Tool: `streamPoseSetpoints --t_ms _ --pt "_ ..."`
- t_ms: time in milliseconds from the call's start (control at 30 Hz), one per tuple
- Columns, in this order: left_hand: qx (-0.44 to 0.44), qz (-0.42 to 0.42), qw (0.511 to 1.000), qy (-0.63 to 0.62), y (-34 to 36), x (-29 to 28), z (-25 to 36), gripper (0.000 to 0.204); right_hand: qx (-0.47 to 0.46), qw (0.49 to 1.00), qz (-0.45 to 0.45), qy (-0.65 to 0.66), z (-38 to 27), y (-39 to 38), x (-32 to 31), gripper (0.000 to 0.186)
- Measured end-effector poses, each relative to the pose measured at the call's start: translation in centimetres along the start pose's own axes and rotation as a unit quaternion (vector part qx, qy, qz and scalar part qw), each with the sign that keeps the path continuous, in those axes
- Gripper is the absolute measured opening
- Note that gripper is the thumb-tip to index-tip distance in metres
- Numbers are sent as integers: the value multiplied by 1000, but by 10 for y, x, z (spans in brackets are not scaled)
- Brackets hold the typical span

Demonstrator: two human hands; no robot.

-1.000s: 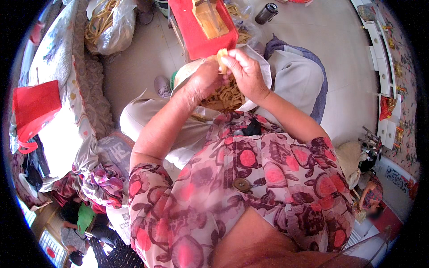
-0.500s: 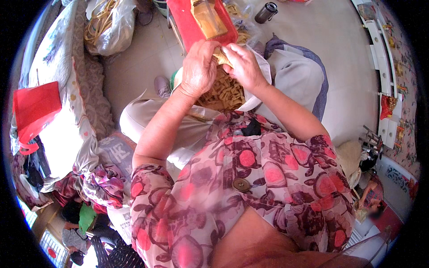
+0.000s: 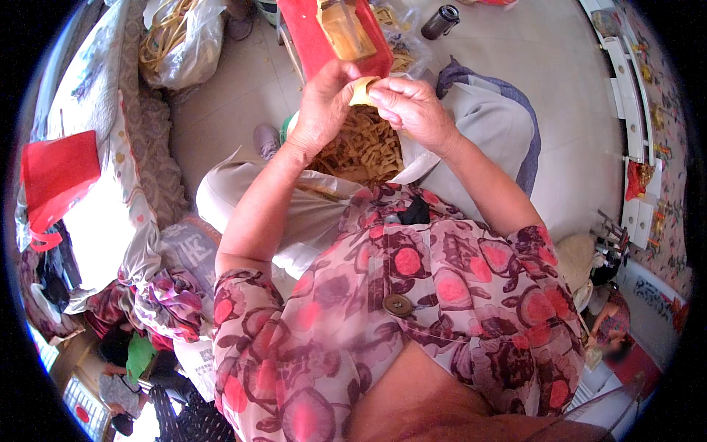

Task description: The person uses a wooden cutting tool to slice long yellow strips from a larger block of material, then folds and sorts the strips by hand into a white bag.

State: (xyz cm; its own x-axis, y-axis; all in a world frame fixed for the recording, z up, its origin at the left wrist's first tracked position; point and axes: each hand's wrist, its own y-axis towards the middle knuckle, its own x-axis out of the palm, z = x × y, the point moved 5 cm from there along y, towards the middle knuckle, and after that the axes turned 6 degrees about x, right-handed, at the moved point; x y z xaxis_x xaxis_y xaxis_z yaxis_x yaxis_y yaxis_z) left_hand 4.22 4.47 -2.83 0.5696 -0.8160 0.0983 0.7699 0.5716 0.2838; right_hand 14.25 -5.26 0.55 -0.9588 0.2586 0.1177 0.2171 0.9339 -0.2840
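Both my hands meet around a short, pale yellow folded strip (image 3: 364,91), held above a white-rimmed container of small pieces (image 3: 368,151). My left hand (image 3: 325,107) is closed on the strip's left side, its thumb pointing up and some fingers hidden behind. From the right, my right hand (image 3: 416,110) pinches the strip's other side between thumb and fingers. The pieces below are tan, short and loosely heaped between my legs. What the strip is made of I cannot tell.
Just beyond my hands is a red board (image 3: 300,29) bearing a wooden block (image 3: 346,37). A clear bag of tan strips (image 3: 180,44) lies at the far left. A dark flask (image 3: 440,22) stands at the far right. A red bag (image 3: 62,173) rests on the bed.
My hands have drawn slightly apart, the right one moving right and down. The yellow strip is turned and shows more of its flat face. My left thumb has lifted.
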Motion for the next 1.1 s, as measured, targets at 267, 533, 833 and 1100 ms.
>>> streamPoseSetpoints --t_ms 267,533,833,1100 --pt "-96 26 990 -98 -1 11 13 26 -8 997 70 40 -10 10 -9 18" --pt "-126 48 988 -81 1 3 16 11 92 978 66 175 11 15 -25 16" --pt "139 64 907 391 5 -3 54 22 66 982 134 116 14 13 -39 14" --pt "107 -71 863 488 -4 9 27 23 123 991 33 38 32 8 -7 22"
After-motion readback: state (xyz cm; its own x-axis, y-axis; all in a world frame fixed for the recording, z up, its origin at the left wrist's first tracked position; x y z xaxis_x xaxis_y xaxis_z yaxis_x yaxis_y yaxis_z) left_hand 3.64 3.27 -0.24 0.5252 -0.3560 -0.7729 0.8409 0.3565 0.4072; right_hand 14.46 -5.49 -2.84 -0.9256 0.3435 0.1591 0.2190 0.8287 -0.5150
